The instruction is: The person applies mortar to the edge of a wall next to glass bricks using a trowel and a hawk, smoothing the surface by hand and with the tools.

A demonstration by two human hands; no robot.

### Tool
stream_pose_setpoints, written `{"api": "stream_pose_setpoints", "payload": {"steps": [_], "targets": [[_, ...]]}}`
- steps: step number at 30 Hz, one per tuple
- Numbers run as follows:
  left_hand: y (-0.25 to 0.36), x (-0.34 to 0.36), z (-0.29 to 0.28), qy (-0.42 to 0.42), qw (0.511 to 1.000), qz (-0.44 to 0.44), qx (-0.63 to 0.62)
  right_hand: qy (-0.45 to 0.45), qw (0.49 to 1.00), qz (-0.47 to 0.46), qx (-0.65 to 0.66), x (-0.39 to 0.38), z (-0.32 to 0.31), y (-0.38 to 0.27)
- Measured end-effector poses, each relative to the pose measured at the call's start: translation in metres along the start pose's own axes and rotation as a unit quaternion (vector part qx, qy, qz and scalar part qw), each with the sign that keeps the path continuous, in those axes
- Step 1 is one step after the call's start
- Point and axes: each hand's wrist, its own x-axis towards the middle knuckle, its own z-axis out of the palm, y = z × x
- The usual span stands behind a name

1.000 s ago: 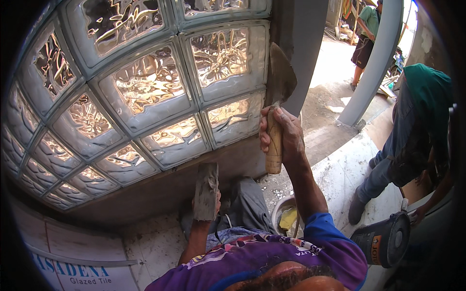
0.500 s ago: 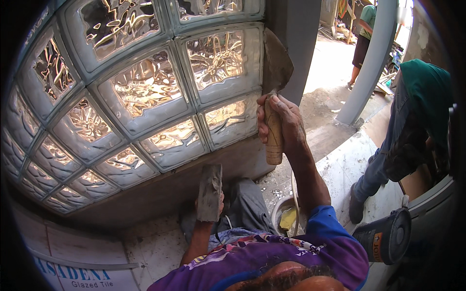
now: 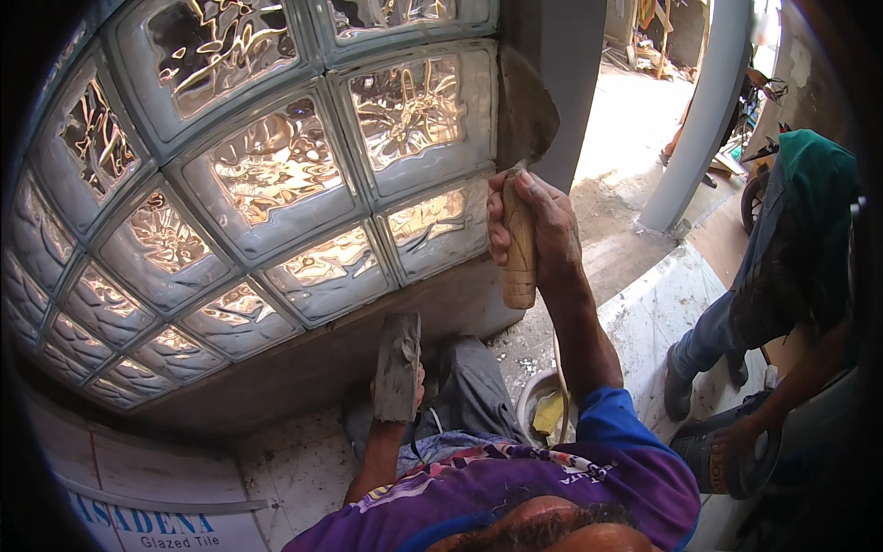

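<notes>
Right hand (image 3: pixel 538 225) wrapped tight around wooden handle of trowel (image 3: pixel 524 110), blade up against edge of glass-block wall (image 3: pixel 258 184). Left hand (image 3: pixel 397 391) low, gripping small mortar-caked float (image 3: pixel 398 363) below wall. Beside, another person's legs (image 3: pixel 717 331); bucket (image 3: pixel 543 409) underneath.

Right hand (image 3: pixel 538 230) with trowel (image 3: pixel 526 110) slightly higher along the glass-block wall's (image 3: pixel 276 184) right edge.

Right hand (image 3: pixel 543 230) around wooden-handled trowel (image 3: pixel 524 120) at right edge of glass-block wall (image 3: pixel 267 184), left hand (image 3: pixel 397 391) with mortar-covered float (image 3: pixel 398 354) below.
</notes>
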Motion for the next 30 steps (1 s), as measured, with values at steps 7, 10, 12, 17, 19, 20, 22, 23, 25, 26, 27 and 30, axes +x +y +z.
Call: {"api": "stream_pose_setpoints", "payload": {"steps": [7, 10, 12, 17, 19, 20, 22, 23, 25, 26, 27, 30], "targets": [[0.006, -0.002, -0.012, -0.043, 0.998, -0.013, 0.039, 0.006, 1.0, 0.024, 0.007, -0.012, -0.009, 0.014], [0.006, -0.003, -0.012, -0.03, 0.999, -0.009, 0.039, 0.011, 0.999, 0.034, 0.004, -0.018, -0.014, 0.017], [0.005, -0.001, -0.009, -0.028, 0.998, -0.009, 0.047, 0.013, 0.999, 0.042, -0.009, -0.022, -0.02, 0.021], [-0.004, 0.007, 0.008, 0.009, 0.998, 0.017, 0.067, 0.0, 0.995, 0.092, -0.024, -0.042, -0.036, 0.022], [-0.007, 0.017, 0.018, -0.009, 0.997, 0.009, 0.072, -0.041, 0.993, 0.104, -0.042, -0.056, -0.044, 0.02], [-0.009, 0.024, 0.025, -0.016, 0.997, 0.008, 0.072, -0.063, 0.992, 0.107, -0.038, -0.062, -0.047, 0.019], [-0.022, 0.037, 0.059, 0.006, 0.995, -0.006, 0.097, -0.125, 0.981, 0.144, -0.046, -0.073, -0.062, 0.016], [-0.028, 0.042, 0.072, 0.055, 0.994, 0.001, 0.098, -0.157, 0.972, 0.166, -0.045, -0.078, -0.069, 0.018], [-0.027, 0.064, 0.076, 0.076, 0.941, 0.012, 0.329, -0.198, 0.947, 0.226, -0.116, -0.087, -0.087, 0.016], [-0.026, 0.07, 0.074, 0.055, 0.929, -0.004, 0.366, -0.213, 0.932, 0.264, -0.131, -0.092, -0.094, 0.015], [-0.026, 0.076, 0.073, 0.034, 0.914, -0.018, 0.403, -0.229, 0.915, 0.296, -0.148, -0.093, -0.097, 0.011], [-0.036, 0.08, 0.076, 0.01, 0.98, -0.035, 0.194, -0.292, 0.856, 0.398, -0.155, -0.089, -0.112, 0.005]]}}
